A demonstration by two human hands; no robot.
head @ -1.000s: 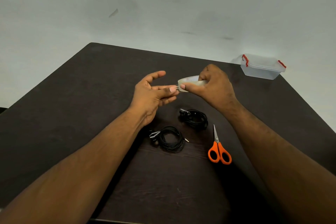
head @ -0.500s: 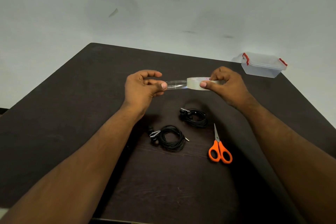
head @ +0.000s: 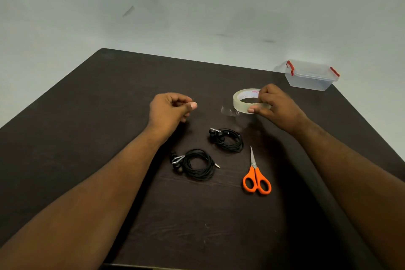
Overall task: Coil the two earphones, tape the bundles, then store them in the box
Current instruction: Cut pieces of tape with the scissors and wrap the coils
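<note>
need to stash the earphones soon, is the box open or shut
Shut: the clear lid sits flat on the box, both red latches folded down over its rim.

Two bare forearms, no sleeves, bare hands (head: 173,107) without rings

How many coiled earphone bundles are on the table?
2. One coiled earphone bundle lies mid-table, beyond the scissors' tip; the other lies nearer the person, left of the scissors. None seems hidden.

Both forearms extend forward, hands apart. Left hand (head: 169,108) fingers curled, thumb pressed to forefinger. Right hand (head: 277,107) pinches the tape roll (head: 245,99) between thumb and fingers.
</note>
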